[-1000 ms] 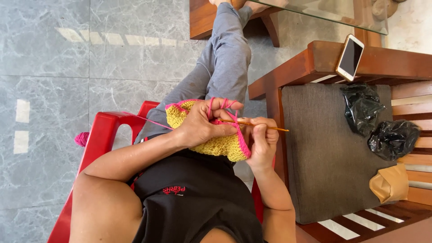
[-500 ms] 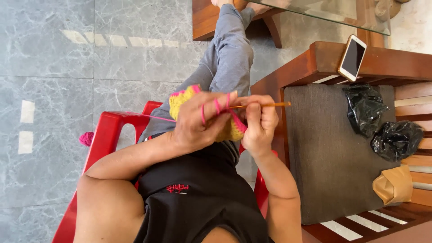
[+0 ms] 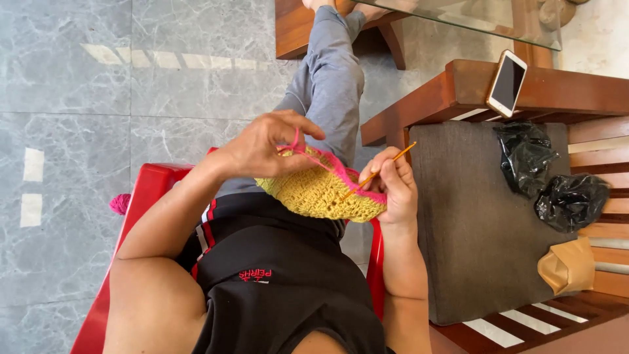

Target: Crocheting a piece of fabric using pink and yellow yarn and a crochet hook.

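At frame centre, over the lap:
Work piece: yellow crocheted fabric with pink edging (image 3: 321, 194), resting between both hands.
Left hand (image 3: 262, 145): closed on the fabric's upper edge; pink yarn strand (image 3: 296, 143) looped over the fingers.
Right hand (image 3: 392, 190): fingers pinched shut around a thin orange crochet hook (image 3: 380, 170), tip buried in the pink edging.
Seat: red plastic chair (image 3: 141, 203), lower left.
Floor, left of chair: pink yarn ball (image 3: 120, 204) on grey marble tiles (image 3: 72, 111).
Right of frame: wooden bench with dark cushion (image 3: 472, 223).
Bench arm, upper right: white smartphone (image 3: 506, 83).
Cushion's right edge: two black plastic bags (image 3: 526, 156); tan bag (image 3: 567, 265) below.
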